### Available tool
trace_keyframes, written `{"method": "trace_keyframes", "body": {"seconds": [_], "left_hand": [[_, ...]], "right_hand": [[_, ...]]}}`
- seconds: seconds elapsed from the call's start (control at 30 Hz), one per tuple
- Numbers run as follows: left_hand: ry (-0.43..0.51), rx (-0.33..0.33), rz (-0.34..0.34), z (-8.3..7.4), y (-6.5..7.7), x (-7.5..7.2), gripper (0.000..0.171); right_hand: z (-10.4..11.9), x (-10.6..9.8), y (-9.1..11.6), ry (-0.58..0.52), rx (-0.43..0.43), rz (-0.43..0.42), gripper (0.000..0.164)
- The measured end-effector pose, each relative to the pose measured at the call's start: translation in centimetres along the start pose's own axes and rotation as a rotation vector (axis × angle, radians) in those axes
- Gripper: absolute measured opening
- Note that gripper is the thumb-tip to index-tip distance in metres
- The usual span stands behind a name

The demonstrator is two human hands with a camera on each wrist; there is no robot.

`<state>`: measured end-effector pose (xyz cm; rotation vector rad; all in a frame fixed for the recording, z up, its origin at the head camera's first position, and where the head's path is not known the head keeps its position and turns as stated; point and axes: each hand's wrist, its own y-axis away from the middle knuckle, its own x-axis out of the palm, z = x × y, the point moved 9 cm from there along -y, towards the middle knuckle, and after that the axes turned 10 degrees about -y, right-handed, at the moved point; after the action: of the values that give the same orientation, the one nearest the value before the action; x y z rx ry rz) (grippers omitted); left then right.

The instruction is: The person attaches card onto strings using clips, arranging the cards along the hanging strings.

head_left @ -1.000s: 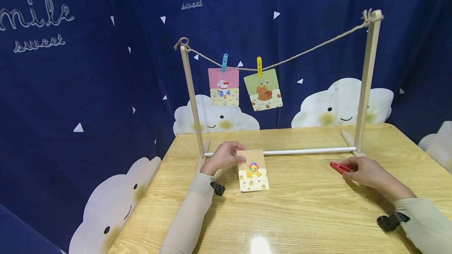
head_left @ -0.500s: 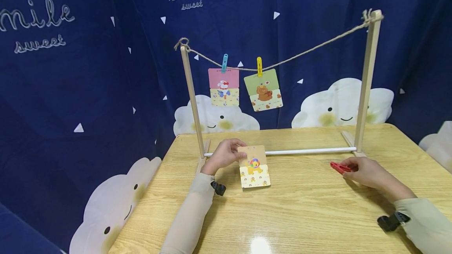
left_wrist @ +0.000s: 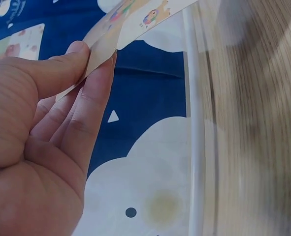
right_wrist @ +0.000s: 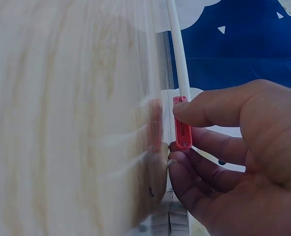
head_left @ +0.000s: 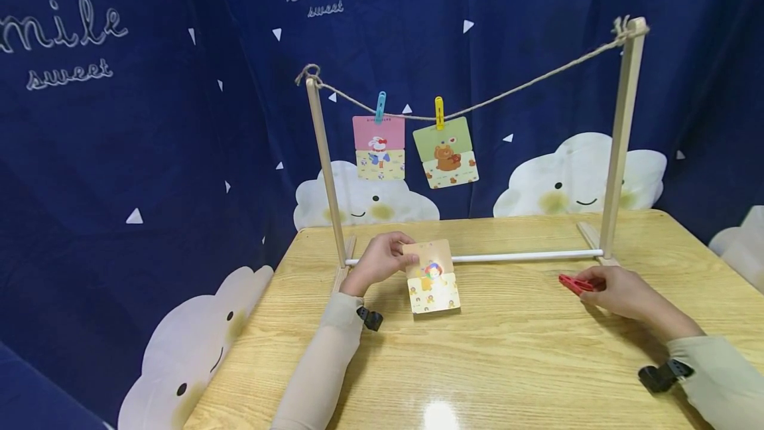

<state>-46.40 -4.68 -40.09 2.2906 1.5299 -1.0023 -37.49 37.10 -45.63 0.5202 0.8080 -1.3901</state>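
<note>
My left hand (head_left: 384,261) pinches a tan and cream card (head_left: 434,277) with a lion picture by its upper left edge. The card is tilted and glossy, held just above the table. In the left wrist view the thumb and fingers (left_wrist: 93,103) press on either side of the card (left_wrist: 106,44). On the right, my right hand (head_left: 617,294) grips a red clothespin (head_left: 575,284) low over the table. The right wrist view shows the thumb lying on the red clothespin (right_wrist: 183,123), fingers behind it.
A twine line (head_left: 525,88) sags between two wooden posts (head_left: 623,138). From it hang a pink rabbit card (head_left: 379,148) under a blue clothespin (head_left: 381,107) and a green bear card (head_left: 444,151) under a yellow clothespin (head_left: 439,113). A white rod (head_left: 525,257) joins the posts' feet above the wooden table (head_left: 507,363).
The lion card has risen slightly and shifted a little to the right in my left hand, its tilt changing. My right hand with the red clothespin has stayed still.
</note>
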Motion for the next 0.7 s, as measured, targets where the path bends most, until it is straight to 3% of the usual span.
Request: {"method": "trace_keyframes", "body": {"seconds": [0.7], "left_hand": [[-0.026, 0.014, -0.039, -1.4, 0.1, -0.6, 0.018]], "right_hand": [[0.3, 0.1, -0.1, -0.029, -0.001, 0.003, 0.038]]}}
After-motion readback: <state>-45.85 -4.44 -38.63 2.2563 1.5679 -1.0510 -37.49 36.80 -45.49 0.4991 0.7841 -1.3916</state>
